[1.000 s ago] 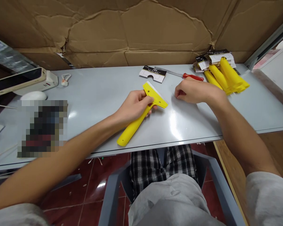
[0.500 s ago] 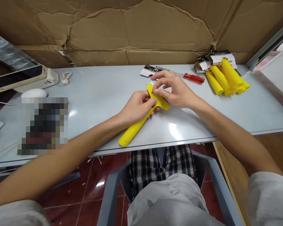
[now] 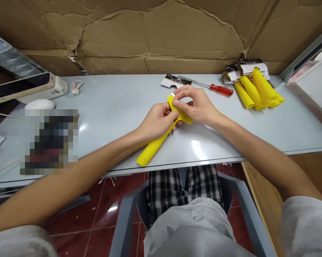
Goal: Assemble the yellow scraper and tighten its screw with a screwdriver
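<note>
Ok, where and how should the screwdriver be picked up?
Probably by its red handle, from above and the near side: it lies crosswise there and is thicker than the shaft. The shaft passes close to the card, and the handle's right end sits near the yellow handles.

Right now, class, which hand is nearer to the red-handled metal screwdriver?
Right. The right hand is just on the near side of the screwdriver; the left hand is farther left and closer to the viewer.
</note>
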Demonstrator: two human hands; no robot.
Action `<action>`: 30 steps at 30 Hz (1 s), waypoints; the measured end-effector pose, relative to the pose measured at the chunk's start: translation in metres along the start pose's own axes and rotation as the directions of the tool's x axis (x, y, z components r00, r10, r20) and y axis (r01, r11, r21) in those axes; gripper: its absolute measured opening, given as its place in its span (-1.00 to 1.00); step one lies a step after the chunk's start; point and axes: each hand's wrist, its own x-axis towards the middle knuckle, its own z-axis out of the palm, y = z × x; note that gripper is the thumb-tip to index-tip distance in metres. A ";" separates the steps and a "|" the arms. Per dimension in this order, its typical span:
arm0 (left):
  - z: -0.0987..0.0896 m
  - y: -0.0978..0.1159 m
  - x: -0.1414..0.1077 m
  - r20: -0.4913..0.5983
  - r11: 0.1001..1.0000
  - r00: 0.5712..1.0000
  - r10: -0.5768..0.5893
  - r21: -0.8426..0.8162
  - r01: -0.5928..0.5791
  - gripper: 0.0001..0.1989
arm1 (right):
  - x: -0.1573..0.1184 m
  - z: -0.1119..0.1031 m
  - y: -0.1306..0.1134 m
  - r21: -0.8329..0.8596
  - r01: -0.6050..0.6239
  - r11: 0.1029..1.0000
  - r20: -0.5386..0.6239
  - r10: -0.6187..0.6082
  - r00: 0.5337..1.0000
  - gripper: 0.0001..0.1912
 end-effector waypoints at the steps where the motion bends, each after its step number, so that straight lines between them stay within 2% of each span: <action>1: 0.000 -0.001 0.001 -0.004 1.000 1.000 0.007 0.009 -0.007 -0.79 | 0.000 0.001 0.000 0.009 -0.005 1.000 -0.001 0.005 1.000 -0.84; 5: 0.000 -0.010 0.004 0.000 0.998 0.999 0.047 0.031 -0.047 -0.79 | -0.002 0.005 -0.002 0.098 -0.060 0.993 0.004 0.059 0.998 -0.88; 10: 0.000 -0.007 0.004 0.003 0.999 0.999 0.034 0.003 -0.034 -0.83 | -0.002 0.007 0.001 0.190 -0.145 0.971 -0.045 0.156 0.987 -0.73; 15: -0.008 -0.003 0.009 -0.012 0.994 1.000 -0.014 -0.112 0.013 -0.88 | -0.004 -0.007 0.000 0.183 -0.239 0.953 0.086 0.227 0.970 -0.70; 18: -0.012 -0.005 0.013 -0.009 0.988 1.000 -0.020 -0.155 0.018 -0.91 | -0.005 -0.014 -0.003 0.182 -0.282 0.942 0.158 0.256 0.954 -0.78; 22: -0.014 -0.005 0.015 0.000 0.992 0.999 -0.035 -0.120 0.035 -0.91 | -0.006 -0.012 -0.008 0.234 -0.346 0.909 0.152 0.317 0.936 -0.96; 25: -0.017 -0.003 0.014 -0.015 0.998 0.999 -0.050 -0.028 0.049 -0.93 | -0.005 -0.008 -0.010 0.286 -0.383 0.878 0.141 0.357 0.924 -0.89; 27: -0.021 -0.002 0.014 -0.038 0.997 0.998 -0.046 0.053 0.048 -0.78 | -0.005 -0.006 -0.009 0.318 -0.397 0.861 0.126 0.377 0.918 -0.85; 30: -0.029 -0.003 0.012 -0.085 0.972 0.995 0.047 0.236 -0.026 -0.34 | -0.003 -0.006 -0.007 0.372 -0.404 0.836 0.080 0.404 0.911 -0.78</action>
